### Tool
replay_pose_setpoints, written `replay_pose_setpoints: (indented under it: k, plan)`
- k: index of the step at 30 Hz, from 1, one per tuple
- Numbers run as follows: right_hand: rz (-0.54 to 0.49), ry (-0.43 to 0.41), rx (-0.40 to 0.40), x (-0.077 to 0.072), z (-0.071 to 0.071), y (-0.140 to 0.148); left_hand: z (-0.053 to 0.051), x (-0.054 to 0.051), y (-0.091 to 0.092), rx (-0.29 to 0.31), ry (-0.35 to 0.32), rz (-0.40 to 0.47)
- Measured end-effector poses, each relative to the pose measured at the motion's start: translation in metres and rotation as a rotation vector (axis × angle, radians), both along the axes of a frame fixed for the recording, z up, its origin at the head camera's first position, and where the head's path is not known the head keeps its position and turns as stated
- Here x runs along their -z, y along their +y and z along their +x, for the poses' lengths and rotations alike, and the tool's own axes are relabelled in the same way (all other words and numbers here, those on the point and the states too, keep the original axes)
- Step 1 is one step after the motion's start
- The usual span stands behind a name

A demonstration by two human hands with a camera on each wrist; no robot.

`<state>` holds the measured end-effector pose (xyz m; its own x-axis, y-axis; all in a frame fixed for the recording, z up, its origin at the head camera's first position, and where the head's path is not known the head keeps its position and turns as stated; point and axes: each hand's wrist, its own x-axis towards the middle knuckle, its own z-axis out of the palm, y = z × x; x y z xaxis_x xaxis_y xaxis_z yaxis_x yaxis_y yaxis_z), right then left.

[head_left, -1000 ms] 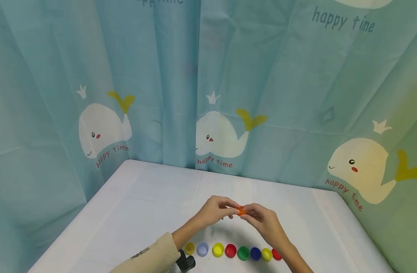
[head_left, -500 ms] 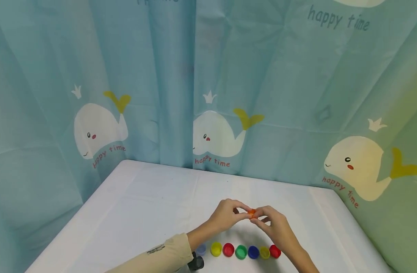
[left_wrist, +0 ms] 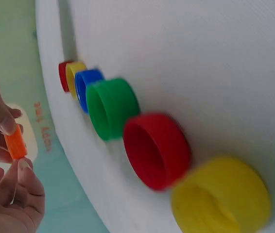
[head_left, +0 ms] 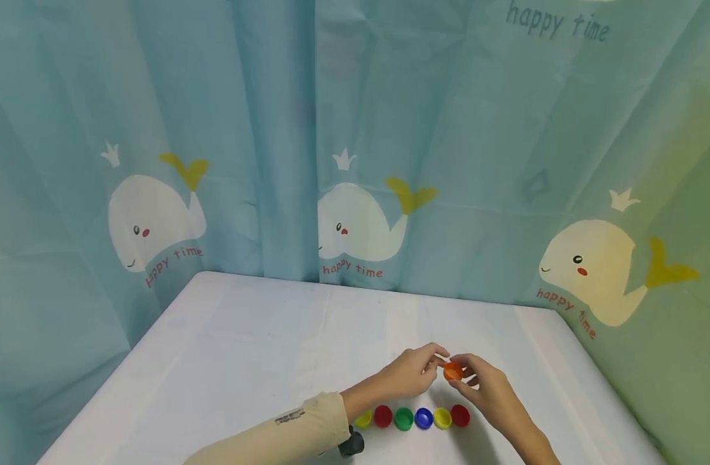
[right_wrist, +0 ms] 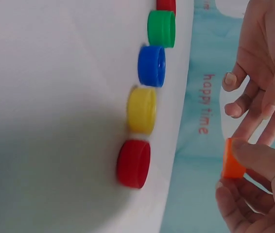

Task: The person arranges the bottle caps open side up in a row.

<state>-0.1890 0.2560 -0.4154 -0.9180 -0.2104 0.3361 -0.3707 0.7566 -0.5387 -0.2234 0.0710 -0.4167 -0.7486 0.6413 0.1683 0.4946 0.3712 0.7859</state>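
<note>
My right hand (head_left: 494,392) pinches a small orange bottle cap (head_left: 453,372) above the table, thumb below and fingers above in the head view. The cap's hollow side faces the head camera. My left hand (head_left: 411,371) is just left of it, fingers loosely extended toward its rim. Whether a fingertip touches the cap is hard to tell. In the right wrist view the left hand (right_wrist: 268,63) shows several spread fingers, while the right thumb presses the orange cap (right_wrist: 233,160).
Below the hands a row of caps lies on the white table (head_left: 262,336): yellow (head_left: 363,420), red (head_left: 383,416), green (head_left: 404,419), blue (head_left: 423,418), yellow (head_left: 443,418) and red (head_left: 460,416). The left sleeve (head_left: 273,429) covers the row's left end. A whale-print curtain (head_left: 285,161) hangs behind.
Both hands have moved right with the orange cap, which now shows its hollow. The left fingers have loosened from their pinch. Caps at the row's left end have become hidden behind the left arm.
</note>
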Motion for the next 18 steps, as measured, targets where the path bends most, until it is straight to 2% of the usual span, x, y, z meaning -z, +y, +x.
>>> replay_pose_setpoints:
  k: [3,8,14,18]
  plan:
    - [0.005,0.037,-0.019,0.002,0.006,0.008,0.002,0.001,0.009,0.037,-0.013,-0.042]
    - [0.055,-0.017,-0.01,0.001,0.012,0.019,0.003,0.003,0.02,0.098,-0.041,-0.116]
    - [0.147,-0.036,-0.057,0.007,0.014,0.031,0.006,0.008,0.032,0.16,0.078,-0.207]
    - [0.166,-0.092,-0.032,0.011,0.013,0.035,0.007,0.01,0.04,0.155,0.15,-0.271]
